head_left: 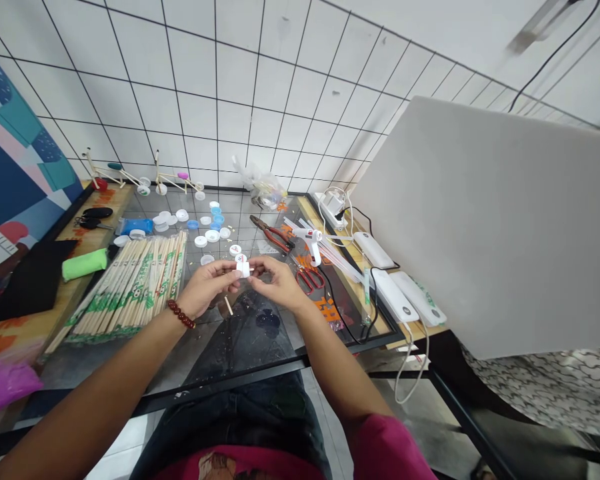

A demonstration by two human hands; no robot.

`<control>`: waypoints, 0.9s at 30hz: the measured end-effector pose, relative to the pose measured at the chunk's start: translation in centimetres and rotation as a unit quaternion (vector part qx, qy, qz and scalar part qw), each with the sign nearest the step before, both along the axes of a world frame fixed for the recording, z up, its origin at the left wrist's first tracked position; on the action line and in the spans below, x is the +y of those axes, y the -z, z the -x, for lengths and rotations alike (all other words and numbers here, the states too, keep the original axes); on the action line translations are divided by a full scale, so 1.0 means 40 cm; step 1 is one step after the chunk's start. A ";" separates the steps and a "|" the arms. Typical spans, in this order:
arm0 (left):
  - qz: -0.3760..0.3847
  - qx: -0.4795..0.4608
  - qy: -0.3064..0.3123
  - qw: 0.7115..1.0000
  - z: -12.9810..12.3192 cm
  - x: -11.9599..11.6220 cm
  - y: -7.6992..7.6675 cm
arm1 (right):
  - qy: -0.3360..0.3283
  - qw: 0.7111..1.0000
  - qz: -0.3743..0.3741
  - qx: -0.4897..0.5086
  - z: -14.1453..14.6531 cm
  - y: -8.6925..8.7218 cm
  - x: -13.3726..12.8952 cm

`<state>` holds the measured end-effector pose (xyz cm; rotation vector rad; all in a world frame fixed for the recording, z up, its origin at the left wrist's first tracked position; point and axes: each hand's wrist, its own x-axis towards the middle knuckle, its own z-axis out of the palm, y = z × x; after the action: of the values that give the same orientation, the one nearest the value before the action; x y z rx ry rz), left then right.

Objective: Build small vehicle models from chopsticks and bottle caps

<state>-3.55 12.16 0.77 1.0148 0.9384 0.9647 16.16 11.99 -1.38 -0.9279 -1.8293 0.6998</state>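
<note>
My left hand and my right hand meet over the glass-topped table. Between their fingertips is a small pair of white bottle caps, seemingly set face to face. The fingers of both hands are closed on it, and a small pale piece pokes out on the right side. Just below the hands, a short piece of wooden stick lies on the glass. Behind them are a white cap with red print and a scatter of white and blue caps.
Bundled wrapped chopsticks lie left. Pliers, a white glue gun and red-handled scissors lie right, with cords near power strips. Two stick-and-cap models stand at the back. A large grey panel rises right.
</note>
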 end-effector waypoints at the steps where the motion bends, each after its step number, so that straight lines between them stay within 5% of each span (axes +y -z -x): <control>1: -0.003 0.000 -0.005 1.000 0.000 0.000 -0.001 | -0.001 1.000 0.000 -0.001 0.000 -0.001 0.000; 27: 0.004 0.006 -0.007 1.000 -0.001 0.005 0.014 | -0.004 1.000 0.017 -0.016 0.004 0.007 -0.002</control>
<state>-3.49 12.38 0.21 1.0098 0.9601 0.9666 16.00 11.92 -1.67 -0.9602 -1.8556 0.7257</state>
